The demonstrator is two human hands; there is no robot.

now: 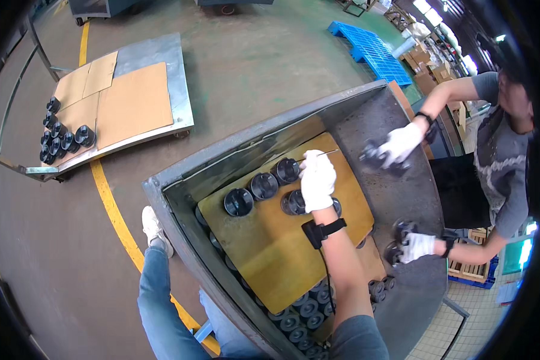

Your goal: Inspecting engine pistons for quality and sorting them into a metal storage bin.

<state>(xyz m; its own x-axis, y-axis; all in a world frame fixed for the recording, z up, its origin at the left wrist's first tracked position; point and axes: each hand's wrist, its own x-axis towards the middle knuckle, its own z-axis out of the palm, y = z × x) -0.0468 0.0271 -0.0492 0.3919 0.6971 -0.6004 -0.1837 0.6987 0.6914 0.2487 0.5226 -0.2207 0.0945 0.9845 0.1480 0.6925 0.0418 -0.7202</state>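
Observation:
My right hand (pixel 318 180), in a white glove with a black strap at the wrist, is over the far part of a yellowish-brown board (pixel 264 252) inside a large grey metal bin. Its fingers are closed on a thin rod (pixel 327 153) that sticks out on both sides. Left of the hand, three black cup-shaped parts (pixel 239 202) stand in a row on the board. Another dark part (pixel 294 203) is right beside the hand, and one more (pixel 336 207) is partly hidden behind my wrist. My left hand is out of view.
Several dark round parts (pixel 309 308) lie below the board in the bin (pixel 210 288). A co-worker's gloved hands (pixel 402 144) hold dark parts over its right side. At left, a cart (pixel 183 90) carries cardboard and several black parts. A blue pallet (pixel 372 51) lies beyond.

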